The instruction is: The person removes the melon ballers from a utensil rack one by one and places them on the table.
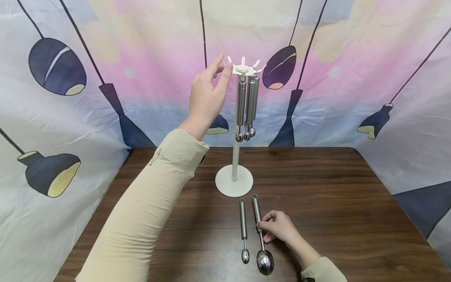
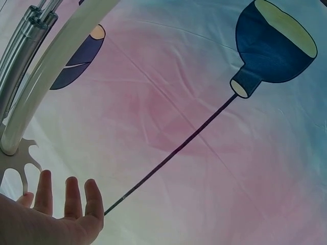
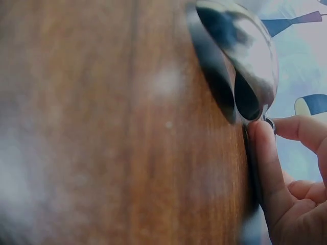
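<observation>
Left hand (image 1: 208, 96) is released, fingertips touching the rack (image 1: 242, 70); our right hand (image 1: 278, 229) pinches the large scoop (image 1: 261, 237) lying on the bench (image 1: 334, 188). We should grip mid-handle, keeping the ring end free.

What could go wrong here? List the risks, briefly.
The left hand touches the top hooks of the slim white stand; a push might tip it and swing the hanging steel scoops. The right hand pinches the large steel scoop mid-handle, so it could slip or knock the smaller scoop.
</observation>
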Demonstrator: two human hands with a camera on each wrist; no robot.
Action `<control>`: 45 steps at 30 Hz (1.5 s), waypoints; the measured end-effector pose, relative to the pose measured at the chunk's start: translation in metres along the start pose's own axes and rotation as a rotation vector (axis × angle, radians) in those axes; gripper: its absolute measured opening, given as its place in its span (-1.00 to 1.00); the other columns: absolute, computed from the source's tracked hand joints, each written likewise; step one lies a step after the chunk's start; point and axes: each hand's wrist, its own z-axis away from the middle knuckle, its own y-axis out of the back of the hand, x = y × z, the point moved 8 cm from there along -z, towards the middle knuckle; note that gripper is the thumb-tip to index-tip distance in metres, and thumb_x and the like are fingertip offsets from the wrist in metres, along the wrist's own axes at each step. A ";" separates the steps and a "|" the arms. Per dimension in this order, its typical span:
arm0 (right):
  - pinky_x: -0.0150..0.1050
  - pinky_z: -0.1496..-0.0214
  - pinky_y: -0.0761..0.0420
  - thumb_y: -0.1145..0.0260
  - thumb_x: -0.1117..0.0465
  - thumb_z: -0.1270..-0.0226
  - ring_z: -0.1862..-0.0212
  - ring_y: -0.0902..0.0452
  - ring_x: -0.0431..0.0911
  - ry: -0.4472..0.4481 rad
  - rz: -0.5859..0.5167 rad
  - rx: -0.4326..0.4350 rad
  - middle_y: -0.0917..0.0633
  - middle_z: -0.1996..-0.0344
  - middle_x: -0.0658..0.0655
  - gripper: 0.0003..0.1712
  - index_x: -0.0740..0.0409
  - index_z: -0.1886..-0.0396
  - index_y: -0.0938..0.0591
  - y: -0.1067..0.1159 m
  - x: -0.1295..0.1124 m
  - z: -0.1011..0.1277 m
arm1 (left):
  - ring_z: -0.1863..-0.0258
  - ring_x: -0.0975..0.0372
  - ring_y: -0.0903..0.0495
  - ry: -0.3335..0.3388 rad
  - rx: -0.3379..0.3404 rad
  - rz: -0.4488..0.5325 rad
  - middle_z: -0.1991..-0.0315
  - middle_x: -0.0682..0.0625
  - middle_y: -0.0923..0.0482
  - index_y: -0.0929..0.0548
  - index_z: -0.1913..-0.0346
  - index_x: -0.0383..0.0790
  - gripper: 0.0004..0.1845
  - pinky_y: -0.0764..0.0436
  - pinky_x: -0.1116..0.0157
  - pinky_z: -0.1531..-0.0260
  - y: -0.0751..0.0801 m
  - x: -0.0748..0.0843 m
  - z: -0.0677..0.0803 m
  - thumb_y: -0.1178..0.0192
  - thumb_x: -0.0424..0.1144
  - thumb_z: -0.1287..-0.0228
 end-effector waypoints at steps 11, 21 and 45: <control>-0.20 0.61 -0.66 -0.47 0.07 -0.20 0.74 -0.56 -0.18 0.005 0.105 0.021 -0.61 0.61 0.15 -0.55 0.38 0.17 -0.60 0.015 -0.017 -0.005 | -0.27 0.27 -0.47 0.007 -0.009 0.011 -0.27 0.15 -0.56 -0.38 -0.45 0.11 -0.43 -0.40 0.30 -0.27 -0.002 0.000 0.002 0.04 0.19 -0.48; -0.20 0.35 -0.74 -0.39 0.21 -0.29 0.48 -0.66 -0.12 0.206 0.046 0.137 -0.72 0.34 0.36 -0.60 0.43 0.02 -0.60 0.041 -0.084 -0.017 | -0.24 0.27 -0.50 -0.034 0.006 0.056 -0.37 0.18 -0.45 -0.38 -0.45 0.05 -0.44 -0.42 0.32 -0.27 -0.004 0.001 0.001 0.00 0.13 -0.49; -0.31 0.14 -0.68 -0.36 0.12 -0.34 0.11 -0.72 -0.10 0.606 0.060 0.245 -0.74 0.01 0.14 -0.59 0.14 -0.14 -0.65 0.056 -0.257 -0.016 | -0.20 0.25 -0.52 -0.090 0.068 0.087 -0.28 0.09 -0.56 -0.50 -0.34 -0.07 -0.53 -0.44 0.42 -0.15 -0.002 0.006 0.002 -0.04 0.02 -0.49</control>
